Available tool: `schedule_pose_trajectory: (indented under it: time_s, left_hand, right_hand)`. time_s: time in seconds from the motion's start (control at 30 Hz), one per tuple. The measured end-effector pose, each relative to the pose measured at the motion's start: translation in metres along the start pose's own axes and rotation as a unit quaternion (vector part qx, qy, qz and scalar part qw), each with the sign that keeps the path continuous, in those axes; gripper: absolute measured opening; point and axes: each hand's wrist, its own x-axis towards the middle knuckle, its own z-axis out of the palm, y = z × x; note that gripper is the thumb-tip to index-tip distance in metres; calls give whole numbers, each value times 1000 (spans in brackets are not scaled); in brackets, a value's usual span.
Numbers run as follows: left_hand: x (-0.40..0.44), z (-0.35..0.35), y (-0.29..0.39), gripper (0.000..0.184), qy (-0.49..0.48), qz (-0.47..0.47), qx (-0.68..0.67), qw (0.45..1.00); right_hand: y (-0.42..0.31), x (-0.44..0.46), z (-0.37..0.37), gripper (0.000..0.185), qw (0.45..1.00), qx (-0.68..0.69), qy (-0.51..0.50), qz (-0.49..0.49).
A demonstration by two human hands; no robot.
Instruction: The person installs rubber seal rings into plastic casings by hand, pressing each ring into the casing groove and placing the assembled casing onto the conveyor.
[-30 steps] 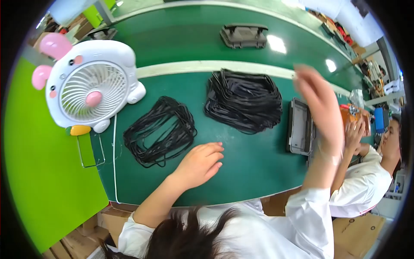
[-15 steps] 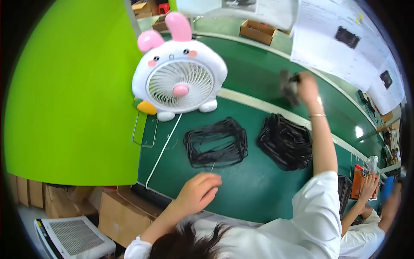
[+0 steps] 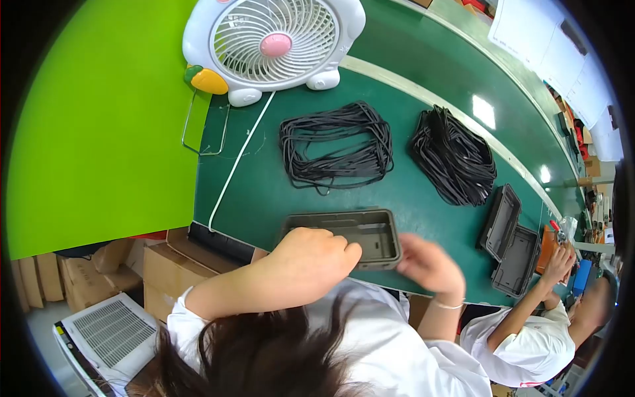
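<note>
A dark grey-brown plastic box (image 3: 377, 239), open at the top, is at the near edge of the green table. My left hand (image 3: 314, 258) is closed over the box's left part; its fingertips are hidden behind the knuckles. Beside the box's right end is my right hand (image 3: 430, 264), smeared by motion, its fingers close to the end wall. Beyond the box lies a loose coil of thin black cord-like loops (image 3: 337, 149). A denser bundle of similar black loops (image 3: 453, 155) lies to its right.
A white and pink fan (image 3: 274, 49) stands at the back left, its white cable (image 3: 241, 159) running forward. Another open hinged box (image 3: 509, 241) lies at the right. A co-worker's hand (image 3: 561, 263) is at far right. A green panel (image 3: 99, 132) borders the left.
My right hand has come from the far side of the table to the near edge. The box is now in front of me, under my left hand. The view has tilted down.
</note>
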Motion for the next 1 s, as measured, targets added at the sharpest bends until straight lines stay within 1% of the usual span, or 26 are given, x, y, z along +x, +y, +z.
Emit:
schedule_pose_trajectory:
  time_s: [0.03, 0.07, 0.1, 0.13, 0.17, 0.2, 0.23, 0.27, 0.3, 0.33, 0.4, 0.5, 0.6, 0.63, 0.7, 0.73, 0.8, 0.83, 0.87, 0.9, 0.93, 0.97, 1.0]
  left_hand:
    - [-1, 2, -1, 29, -41, 3, -14, 999]
    - [3, 10, -5, 27, -5, 47, -27, 999]
    - [14, 23, -12, 24, 32, 90, -40, 995]
    - [23, 34, -17, 22, 71, 133, -53, 987]
    - [29, 39, -16, 21, 23, 130, -74, 988]
    - [36, 50, -13, 22, 76, 132, -37, 988]
    - [42, 64, -7, 22, 130, 132, 1, 983]
    - [49, 76, -3, 23, 183, 130, 41, 974]
    - [56, 84, -1, 23, 207, 131, 52, 968]
    - [62, 88, 0, 25, 237, 128, 107, 957]
    - [66, 89, 4, 28, 248, 105, 89, 959]
    - [62, 78, 5, 32, 228, 111, 36, 967]
    - [53, 61, 2, 35, 283, 140, -68, 947]
    - [48, 50, -2, 40, 335, 138, -92, 927]
    - [48, 36, -17, 45, 469, 64, -65, 879]
    - [51, 30, -25, 48, 532, 25, -50, 845]
    - [61, 15, -41, 56, 519, -10, 14, 854]
    - [66, 11, -47, 46, 496, -32, 47, 867]
    - [69, 9, -58, 41, 487, -23, 74, 870]
    - [69, 9, -72, 36, 476, -13, 101, 873]
    - [67, 10, -81, 32, 464, -2, 127, 877]
    - [61, 7, -83, 21, 476, -16, 93, 874]
    - [54, 9, -90, 18, 493, -29, 78, 866]
  right_hand:
    - [-9, 4, -10, 28, 996, -12, 69, -55]
    - [-13, 12, -17, 23, 983, 59, 171, -24]
    - [-23, 24, -29, 18, 976, 16, 215, -34]
    - [-30, 40, -38, 14, 969, -37, 235, -65]
    - [-37, 58, -42, 13, 966, -62, 236, -82]
    - [-43, 77, -45, 11, 968, -77, 219, -97]
    - [-46, 99, -44, 11, 961, -108, 226, -121]
    - [-45, 121, -43, 12, 930, -199, 238, -199]
    - [-54, 136, -41, 14, 908, -282, 227, -210]
    - [-51, 154, -38, 13, 899, -311, 223, -214]
    - [-49, 176, -31, 12, 840, -466, 211, -183]
    - [-38, 195, -29, 9, 796, -535, 213, -184]
    - [-40, 190, -28, 11, 804, -504, 251, -189]
    - [-41, 183, -28, 12, 812, -489, 250, -198]
    - [-49, 160, -26, 13, 828, -456, 248, -211]
    - [-55, 147, -23, 13, 847, -422, 221, -235]
    - [-70, 121, -15, 13, 877, -351, 168, -283]
    - [-73, 111, -12, 14, 871, -345, 134, -322]
    - [-75, 102, -11, 15, 864, -337, 101, -361]
    - [-76, 94, -12, 17, 869, -333, 78, -357]
    - [-71, 89, -14, 17, 877, -331, 82, -338]
    - [-64, 84, -17, 18, 884, -329, 86, -320]
    - [-58, 81, -21, 18, 891, -327, 90, -301]
